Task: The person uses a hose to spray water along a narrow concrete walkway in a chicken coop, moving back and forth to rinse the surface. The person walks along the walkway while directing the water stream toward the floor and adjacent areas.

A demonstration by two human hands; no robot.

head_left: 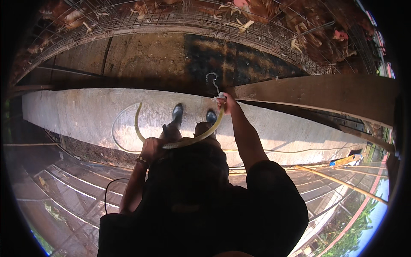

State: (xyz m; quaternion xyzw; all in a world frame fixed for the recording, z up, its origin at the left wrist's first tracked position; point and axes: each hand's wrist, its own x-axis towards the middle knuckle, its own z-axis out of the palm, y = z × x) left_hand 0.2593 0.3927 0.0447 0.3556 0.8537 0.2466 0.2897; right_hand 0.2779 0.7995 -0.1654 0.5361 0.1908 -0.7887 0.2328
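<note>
A pale yellow hose (200, 138) runs in a curve across the front of my body from one hand to the other. My right hand (228, 104) reaches forward and is closed around its far end, where a whitish fitting (220, 97) shows. From that end a wavy stream of water (209, 77) arcs out over the dark wet surface beyond the walkway. Beside my left leg, my left hand (150, 149) is closed on the hose; its fingers are partly hidden. A length of hose loops up and around to the left of that hand.
Brown chickens (314, 34) stand in wire cages (171, 23) along the far side. A wooden beam (317, 95) juts in from the right. My dark boots (177, 112) stand on a concrete walkway (77, 112). A yellowish pole (342, 184) slants across the lower right.
</note>
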